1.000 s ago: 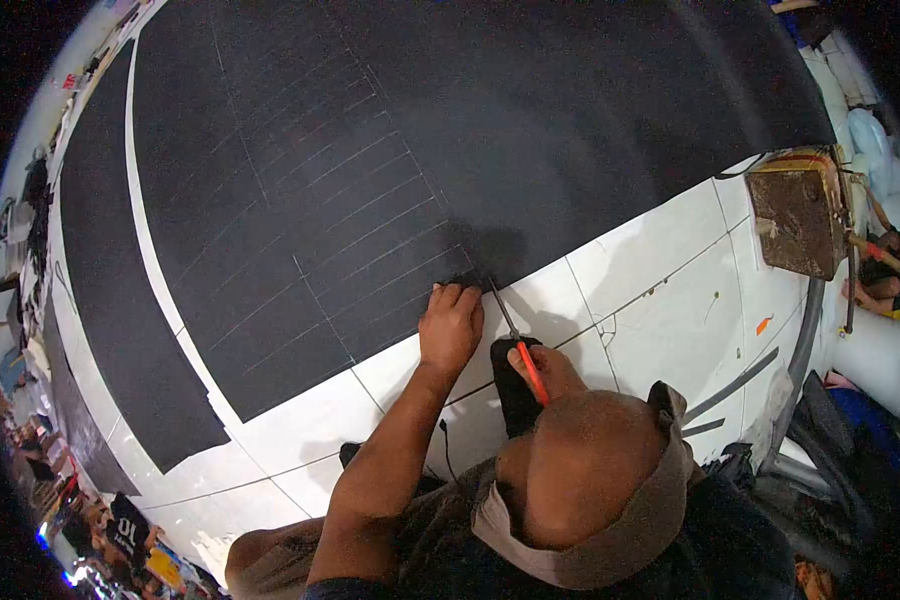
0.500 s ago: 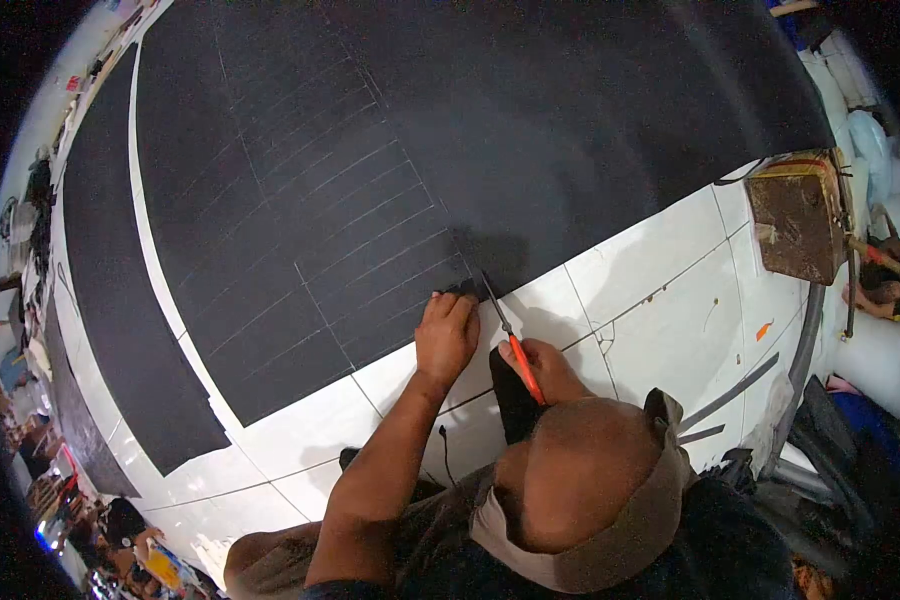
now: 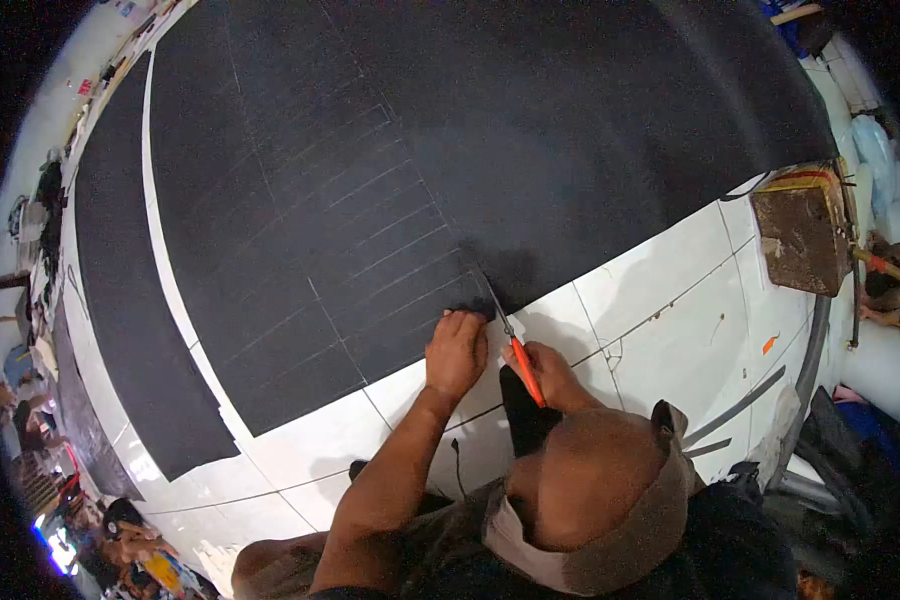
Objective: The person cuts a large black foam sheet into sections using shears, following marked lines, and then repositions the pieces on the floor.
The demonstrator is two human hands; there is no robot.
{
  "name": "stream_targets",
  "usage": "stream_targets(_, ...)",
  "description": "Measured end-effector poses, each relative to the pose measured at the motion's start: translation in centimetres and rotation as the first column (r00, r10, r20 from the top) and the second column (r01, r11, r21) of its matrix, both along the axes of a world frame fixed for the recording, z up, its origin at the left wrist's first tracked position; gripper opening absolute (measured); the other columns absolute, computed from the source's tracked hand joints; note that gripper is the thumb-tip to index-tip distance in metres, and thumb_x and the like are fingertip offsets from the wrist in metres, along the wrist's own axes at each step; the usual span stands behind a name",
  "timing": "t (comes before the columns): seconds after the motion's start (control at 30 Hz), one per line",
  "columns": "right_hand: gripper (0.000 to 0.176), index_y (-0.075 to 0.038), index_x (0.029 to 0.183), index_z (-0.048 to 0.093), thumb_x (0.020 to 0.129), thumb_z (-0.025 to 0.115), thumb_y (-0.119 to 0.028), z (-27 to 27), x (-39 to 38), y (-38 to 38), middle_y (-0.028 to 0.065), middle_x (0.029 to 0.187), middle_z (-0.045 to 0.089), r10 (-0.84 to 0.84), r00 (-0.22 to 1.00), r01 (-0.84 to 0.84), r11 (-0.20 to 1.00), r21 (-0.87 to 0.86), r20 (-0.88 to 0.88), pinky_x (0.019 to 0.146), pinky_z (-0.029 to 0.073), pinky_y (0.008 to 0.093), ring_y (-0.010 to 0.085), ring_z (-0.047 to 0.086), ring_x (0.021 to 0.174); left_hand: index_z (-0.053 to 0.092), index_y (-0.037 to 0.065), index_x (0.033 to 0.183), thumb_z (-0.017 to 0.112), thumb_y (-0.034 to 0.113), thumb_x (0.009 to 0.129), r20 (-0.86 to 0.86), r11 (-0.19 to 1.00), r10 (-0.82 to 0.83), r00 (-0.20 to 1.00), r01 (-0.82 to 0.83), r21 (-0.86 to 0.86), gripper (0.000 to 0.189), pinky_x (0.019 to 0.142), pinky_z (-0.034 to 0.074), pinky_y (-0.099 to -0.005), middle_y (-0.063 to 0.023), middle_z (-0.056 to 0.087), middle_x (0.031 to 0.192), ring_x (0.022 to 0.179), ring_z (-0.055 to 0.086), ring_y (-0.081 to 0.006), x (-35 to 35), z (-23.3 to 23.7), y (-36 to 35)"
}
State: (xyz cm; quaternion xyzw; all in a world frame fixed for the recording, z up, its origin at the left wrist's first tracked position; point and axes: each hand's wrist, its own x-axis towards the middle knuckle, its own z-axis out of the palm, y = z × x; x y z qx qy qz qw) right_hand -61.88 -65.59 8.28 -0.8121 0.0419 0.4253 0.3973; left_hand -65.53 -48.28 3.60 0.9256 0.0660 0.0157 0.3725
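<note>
A large black sheet (image 3: 300, 200) with thin pale ruled lines lies over the white tiled floor. My left hand (image 3: 457, 350) grips the sheet's near edge, fingers curled over it. Just to its right, my right hand (image 3: 545, 375) is closed around the orange handles of a pair of scissors (image 3: 526, 370). The blades point up and to the left, over the sheet beside my left fingertips. A head with a brown band shows below my right hand and hides part of that forearm.
A narrower black strip (image 3: 160, 300) lies at the left. A worn brown block (image 3: 800, 235) stands at the right by the sheet's corner. Thin dark strips (image 3: 738, 408) lie on the tiles (image 3: 660, 330) at the lower right. Assorted items line both sides.
The whole view has shifted slightly, so that the sheet, hands and floor appear a little further right and down. Both hands keep their holds on the sheet edge and scissors.
</note>
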Motion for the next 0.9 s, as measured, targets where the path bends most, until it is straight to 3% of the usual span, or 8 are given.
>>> stream_targets(0.1, 0.067, 0.004, 0.086, 0.063, 0.087, 0.055, -0.063, -0.9, 1.4, 0.7, 0.0221, 0.081, 0.064, 0.125, 0.991, -0.125, 0.992, -0.013, -0.041, 0.074, 0.048, 0.0431, 0.0339, 0.063, 0.079, 0.059, 0.007, 0.097, 0.059, 0.006, 0.083, 0.019, 1.0, -0.004, 1.0, 0.004, -0.01, 0.015, 0.098, 0.045, -0.0458, -0.0151, 0.059, 0.093, 0.095, 0.057, -0.0387, 0.0, 0.1, 0.0)
stream_targets(0.3, 0.064, 0.003, 0.083, 0.062, 0.088, 0.054, -0.061, -1.6, 0.8, 0.4, 0.0206, 0.08, 0.065, 0.1, 0.995, -0.1, 0.995, -0.019, 0.029, 0.073, 0.048, 0.0423, 0.0341, 0.063, 0.077, 0.058, 0.006, 0.096, 0.058, 0.006, 0.083, 0.0, 1.0, 0.003, 1.0, -0.003, -0.018, 0.013, 0.097, 0.045, -0.0461, -0.0158, 0.06, 0.093, 0.093, 0.058, -0.0391, 0.0, 0.1, 0.0)
stream_targets(0.4, 0.064, 0.002, 0.08, 0.061, 0.088, 0.056, -0.061, -1.4, 0.9, 0.9, 0.0188, 0.076, 0.064, 0.001, 0.999, -0.002, 0.999, 0.039, 0.037, 0.071, 0.048, 0.0413, 0.032, 0.063, 0.073, 0.058, 0.005, 0.096, 0.058, 0.007, 0.084, 0.003, 1.0, -0.001, 1.0, 0.001, -0.015, 0.012, 0.098, 0.045, -0.0463, -0.0158, 0.06, 0.093, 0.093, 0.058, -0.039, 0.1, 0.1, 0.0)
stream_targets(0.5, 0.064, 0.002, 0.079, 0.06, 0.087, 0.056, -0.062, -1.9, 1.9, 1.5, 0.0165, 0.074, 0.063, -0.004, 0.999, 0.006, 0.999, 0.047, -0.039, 0.069, 0.048, 0.0401, 0.0292, 0.062, 0.07, 0.058, 0.005, 0.096, 0.058, 0.007, 0.084, 0.012, 1.0, 0.002, 1.0, -0.002, -0.012, 0.012, 0.098, 0.045, -0.0466, -0.0159, 0.06, 0.092, 0.092, 0.058, -0.0392, 0.1, 0.1, -0.1)
stream_targets(0.7, 0.064, 0.0, 0.077, 0.06, 0.087, 0.056, -0.063, -2.2, 1.8, 1.2, 0.0138, 0.07, 0.062, 0.045, 0.995, -0.05, 0.997, 0.05, 0.091, 0.068, 0.049, 0.0389, 0.0267, 0.062, 0.068, 0.058, 0.005, 0.095, 0.058, 0.008, 0.084, 0.01, 1.0, 0.013, 1.0, -0.013, -0.011, 0.011, 0.096, 0.046, -0.0468, -0.0163, 0.06, 0.09, 0.091, 0.058, -0.0397, 0.1, 0.4, -0.1)
stream_targets(0.8, 0.064, 0.001, 0.076, 0.06, 0.087, 0.057, -0.062, -2.1, 2.7, 1.8, 0.0153, 0.07, 0.062, 0.03, 1.0, -0.03, 0.996, 0.084, -0.005, 0.068, 0.049, 0.0399, 0.028, 0.062, 0.068, 0.058, 0.004, 0.094, 0.058, 0.007, 0.084, 0.008, 1.0, 0.023, 1.0, -0.023, -0.011, 0.011, 0.095, 0.046, -0.047, -0.0163, 0.06, 0.089, 0.091, 0.059, -0.0395, 0.1, 0.1, -0.2)
stream_targets(0.9, 0.064, 0.001, 0.075, 0.06, 0.087, 0.057, -0.062, -1.7, 3.1, 2.3, 0.0172, 0.071, 0.062, 0.025, 0.998, -0.029, 0.996, 0.085, 0.051, 0.068, 0.048, 0.041, 0.0303, 0.062, 0.069, 0.057, 0.004, 0.097, 0.058, 0.007, 0.083, -0.018, 1.0, 0.003, 1.0, -0.003, 0.01, 0.014, 0.09, 0.047, -0.0474, -0.0168, 0.059, 0.09, 0.091, 0.058, -0.0399, 0.3, 0.4, -0.2)
